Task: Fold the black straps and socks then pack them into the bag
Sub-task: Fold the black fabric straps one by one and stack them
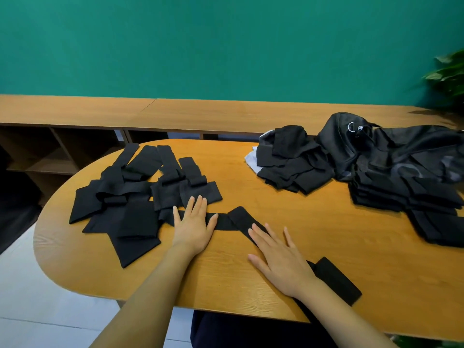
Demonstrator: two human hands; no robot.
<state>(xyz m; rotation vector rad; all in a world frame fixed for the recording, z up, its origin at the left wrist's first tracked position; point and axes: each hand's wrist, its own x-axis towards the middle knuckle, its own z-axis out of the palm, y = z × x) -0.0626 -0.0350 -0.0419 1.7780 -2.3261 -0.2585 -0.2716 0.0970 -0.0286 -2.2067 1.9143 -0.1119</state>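
Now both hands, left hand [194, 228] and right hand [278, 257], are lying flat with fingers spread, pressing a long black fabric strap [227, 221] onto the oval wooden table [326, 237].

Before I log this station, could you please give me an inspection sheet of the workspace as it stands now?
Surface: wooden table, rounded at its left end.
Job's things: one strap stretched out under both hands; loose pile of black pieces at left; folded pile at middle back; stack at right, in front of the slumped bag.
Clutter: pale cloth under the folded pile.
Hands: left hand and right hand both flat on the strap.
Cables: nothing seen.
Surroundings: low wooden shelf, green wall, plant at far right.
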